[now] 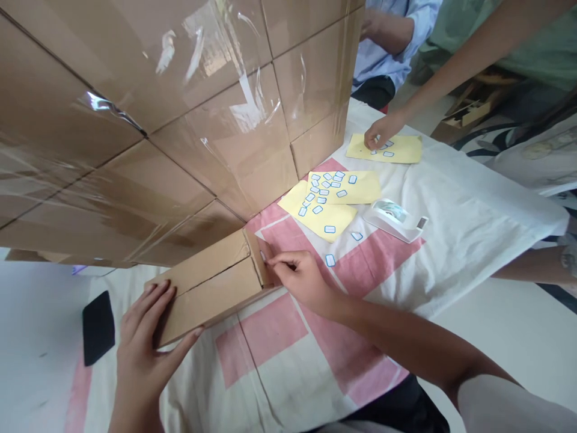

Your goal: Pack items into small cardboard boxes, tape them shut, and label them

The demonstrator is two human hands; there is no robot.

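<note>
A long brown cardboard box (211, 282) lies on the cloth in front of me. My left hand (146, 340) grips its near left end, fingers over the top and thumb along the side. At the box's right end face, my right hand (300, 279) pinches thumb and forefinger at a small white label (264, 256), which is against the cardboard. Two loose blue-edged labels, one label (330, 260) and another label (357, 236), lie right of that hand. Beyond them, yellow sheets (347, 187) carry several more such labels.
Stacked, taped cartons (216, 120) form a wall at the back left. A white tape dispenser (396, 221) stands right of the sheets. A black phone (98, 328) lies at far left. Another person's hand (383, 129) touches a farther yellow sheet (408, 150); a second person sits behind.
</note>
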